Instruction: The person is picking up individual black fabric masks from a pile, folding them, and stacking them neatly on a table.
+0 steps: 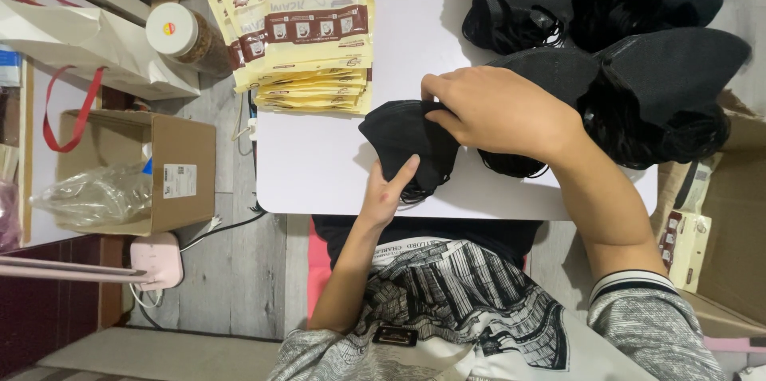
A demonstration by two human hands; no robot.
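Observation:
A black folded face mask (403, 142) lies near the front edge of a small white table (311, 161). My left hand (384, 193) holds its lower edge with the thumb on top. My right hand (495, 114) pinches the mask's upper right edge. A fanned stack of cream-coloured flat packets (311, 38) lies at the table's far left. Heaps of black masks (638, 70) with ear loops cover the right side of the table, reaching under my right wrist.
On the floor at left stand a cardboard box (171, 169) holding a clear plastic bag (96, 193), a white paper bag (96, 42) and a jar with a white lid (179, 34). A pink device (157, 260) with cables lies below. Another carton (722, 213) with packets is at right.

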